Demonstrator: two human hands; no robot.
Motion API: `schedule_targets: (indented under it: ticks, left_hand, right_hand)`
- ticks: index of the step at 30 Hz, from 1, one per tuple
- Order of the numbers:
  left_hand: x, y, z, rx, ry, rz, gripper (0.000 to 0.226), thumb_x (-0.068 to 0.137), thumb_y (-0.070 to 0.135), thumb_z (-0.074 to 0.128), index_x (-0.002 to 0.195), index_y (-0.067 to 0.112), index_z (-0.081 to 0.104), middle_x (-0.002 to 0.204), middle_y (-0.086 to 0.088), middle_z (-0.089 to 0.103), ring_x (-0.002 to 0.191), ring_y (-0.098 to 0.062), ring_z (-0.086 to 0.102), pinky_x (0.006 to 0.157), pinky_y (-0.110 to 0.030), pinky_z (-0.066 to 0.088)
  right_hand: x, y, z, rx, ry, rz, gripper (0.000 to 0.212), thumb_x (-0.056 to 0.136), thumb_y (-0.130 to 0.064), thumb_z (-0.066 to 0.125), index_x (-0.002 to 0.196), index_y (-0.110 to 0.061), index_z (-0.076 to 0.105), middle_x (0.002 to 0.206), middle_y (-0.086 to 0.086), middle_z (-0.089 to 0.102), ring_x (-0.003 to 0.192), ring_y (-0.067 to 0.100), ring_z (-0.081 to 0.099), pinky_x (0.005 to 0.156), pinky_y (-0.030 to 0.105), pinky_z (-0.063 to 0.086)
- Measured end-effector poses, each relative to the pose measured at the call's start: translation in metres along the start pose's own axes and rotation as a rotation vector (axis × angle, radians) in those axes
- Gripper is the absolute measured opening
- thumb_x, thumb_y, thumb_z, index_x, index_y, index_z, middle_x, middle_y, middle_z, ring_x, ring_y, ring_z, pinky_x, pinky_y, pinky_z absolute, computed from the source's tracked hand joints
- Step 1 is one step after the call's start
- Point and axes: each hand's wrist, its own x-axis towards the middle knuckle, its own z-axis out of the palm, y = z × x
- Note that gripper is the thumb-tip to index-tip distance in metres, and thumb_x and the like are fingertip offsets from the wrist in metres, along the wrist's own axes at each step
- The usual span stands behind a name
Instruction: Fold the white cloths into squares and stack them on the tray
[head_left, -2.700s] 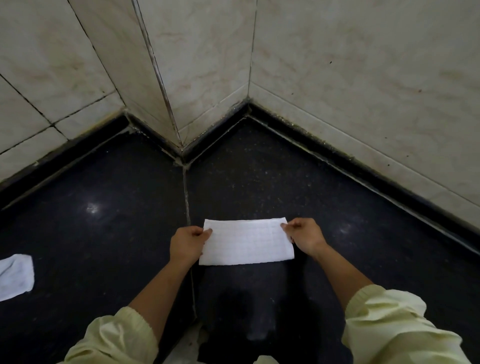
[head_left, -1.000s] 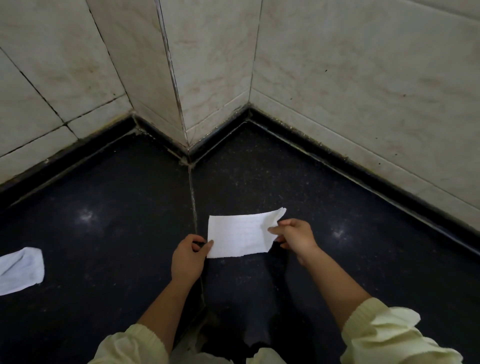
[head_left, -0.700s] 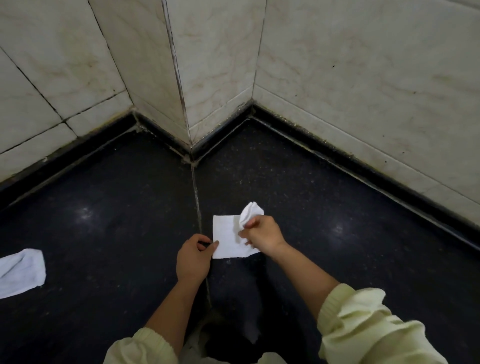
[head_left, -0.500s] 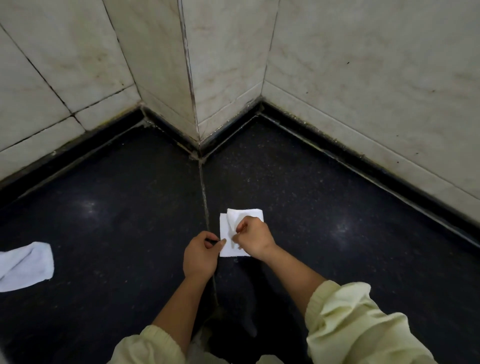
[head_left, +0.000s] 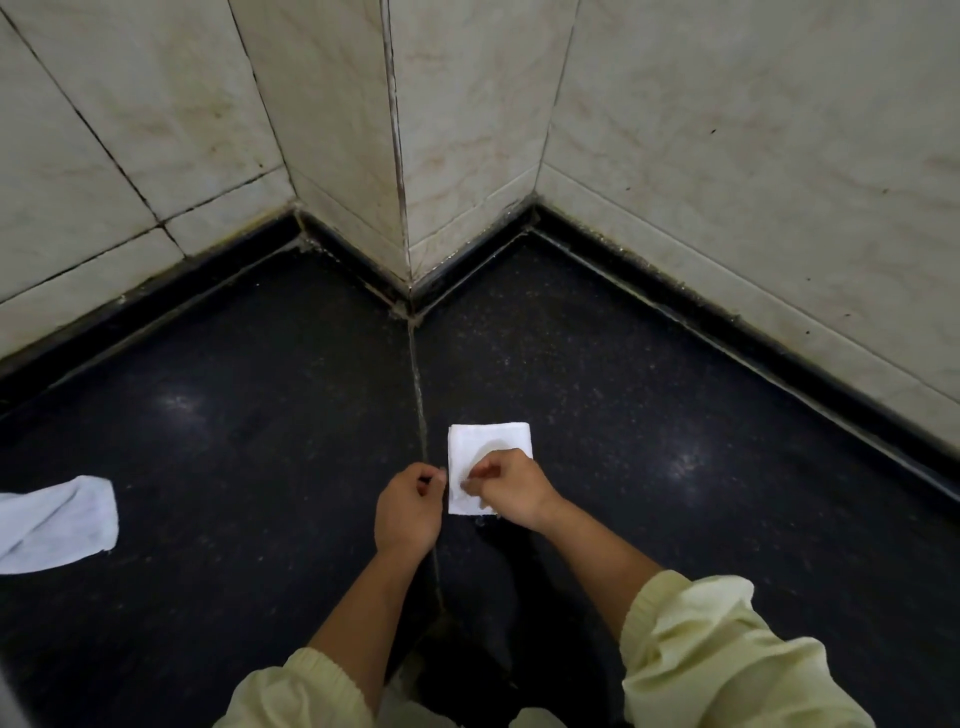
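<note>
A white cloth (head_left: 488, 447) lies folded into a small square on the dark floor, just right of a floor seam. My right hand (head_left: 509, 486) rests on its near half, fingers pinched on the cloth's left edge. My left hand (head_left: 408, 506) sits at the cloth's left edge, thumb and fingers pinched at that edge. A second white cloth (head_left: 54, 522) lies crumpled at the far left, partly cut off by the frame. No tray is in view.
Pale tiled walls (head_left: 467, 130) with a dark skirting meet in a jutting corner just beyond the cloth. The dark speckled floor (head_left: 234, 441) spreads left and right. My pale yellow sleeves fill the bottom of the view.
My right hand carried the long cloth's right end over to the left, halving the strip into a square, and now presses it down. The left hand stayed at the left edge.
</note>
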Motion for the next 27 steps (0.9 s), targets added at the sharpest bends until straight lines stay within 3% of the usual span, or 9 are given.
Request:
schedule_targets:
  ticks: [4,7,9,12,18,22,27]
  left_hand:
    - [0.0,0.007,-0.004,0.006,-0.035,-0.019,0.028,0.096,0.04,0.05,0.091,0.015,0.063,0.083,-0.002,0.068,0.074,-0.018,0.065,0.068,-0.03,0.048]
    - [0.001,0.014,-0.008,0.041,-0.011,0.043,0.027,0.089,0.04,0.063,0.097,0.015,0.061,0.085,-0.001,0.066,0.077,-0.014,0.063,0.068,-0.025,0.044]
    - [0.002,0.017,-0.009,0.055,-0.01,0.077,0.031,0.084,0.035,0.07,0.105,0.014,0.06,0.095,-0.002,0.065,0.085,-0.015,0.061,0.072,-0.024,0.045]
    - [0.0,0.02,-0.009,0.079,-0.046,0.09,0.038,0.083,0.022,0.072,0.117,0.01,0.058,0.106,-0.006,0.065,0.089,-0.013,0.058,0.074,-0.022,0.044]
    - [-0.002,0.024,-0.008,0.049,-0.075,0.023,0.04,0.085,0.013,0.069,0.123,0.01,0.057,0.106,-0.007,0.066,0.087,-0.012,0.058,0.077,-0.025,0.048]
    - [-0.001,0.023,-0.009,-0.002,-0.112,-0.058,0.041,0.082,0.01,0.071,0.121,0.01,0.058,0.095,-0.002,0.063,0.091,-0.02,0.065,0.088,-0.038,0.055]
    - [0.002,0.023,-0.01,-0.09,-0.187,-0.16,0.032,0.079,0.003,0.062,0.11,0.013,0.062,0.105,-0.01,0.067,0.092,-0.023,0.066,0.084,-0.037,0.057]
  right_hand:
    - [-0.002,0.003,-0.03,0.205,0.138,0.058,0.009,0.088,-0.009,0.061,0.085,-0.013,0.069,0.074,-0.001,0.066,0.063,0.01,0.061,0.055,0.021,0.047]
    - [-0.003,0.016,-0.056,0.26,0.268,0.139,0.009,0.087,-0.007,0.06,0.081,-0.009,0.067,0.081,0.008,0.07,0.066,0.015,0.063,0.058,0.025,0.05]
    - [-0.002,0.027,-0.062,0.269,0.315,0.203,0.008,0.086,-0.009,0.062,0.078,-0.011,0.066,0.085,0.012,0.072,0.072,0.019,0.066,0.07,0.033,0.057]
    - [-0.002,0.038,-0.057,0.278,0.301,0.248,0.006,0.084,-0.013,0.067,0.078,-0.012,0.067,0.086,0.011,0.072,0.08,0.023,0.068,0.082,0.041,0.058]
    - [-0.006,0.03,-0.036,0.462,0.204,0.277,0.008,0.086,-0.01,0.068,0.09,-0.01,0.062,0.097,0.013,0.069,0.083,0.021,0.065,0.062,0.027,0.053]
    - [-0.007,0.021,-0.033,0.56,0.171,0.291,0.019,0.085,-0.006,0.064,0.103,-0.007,0.061,0.106,0.013,0.067,0.092,0.024,0.065,0.058,0.027,0.052]
    - [-0.015,0.005,-0.037,0.719,0.062,0.212,0.018,0.083,-0.003,0.059,0.099,-0.01,0.059,0.105,0.01,0.067,0.092,0.022,0.066,0.062,0.03,0.055]
